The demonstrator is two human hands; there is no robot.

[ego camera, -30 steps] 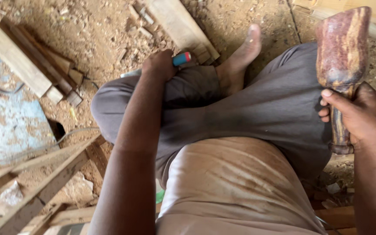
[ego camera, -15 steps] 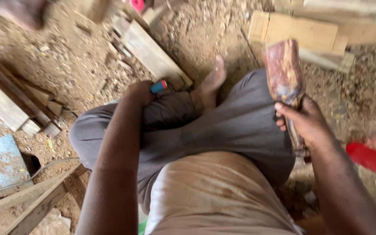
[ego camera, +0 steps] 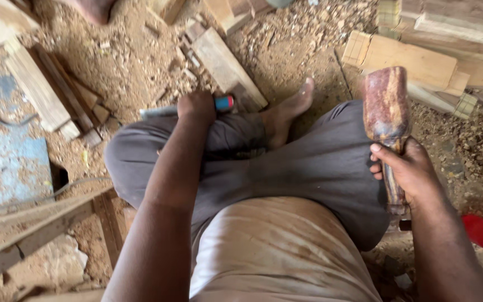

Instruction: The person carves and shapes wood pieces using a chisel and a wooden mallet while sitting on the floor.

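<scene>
The person is sitting cross-legged on the sawdust-covered floor (ego camera: 141,61), grey trousers (ego camera: 320,162) filling the middle of the view. The right hand (ego camera: 412,170) is gripping the handle of a wooden mallet (ego camera: 387,109), fingers clamped around it, the reddish head pointing up over the right knee. The left hand (ego camera: 197,106) is resting on the left knee, its grip wrapped tight around a chisel (ego camera: 223,103) with a blue and red handle; its blade is pointing left. A bare foot (ego camera: 289,112) is lying between the knees. Wooden planks (ego camera: 227,64) are lying just beyond the chisel, and wood blocks (ego camera: 415,61) are lying beyond the mallet.
</scene>
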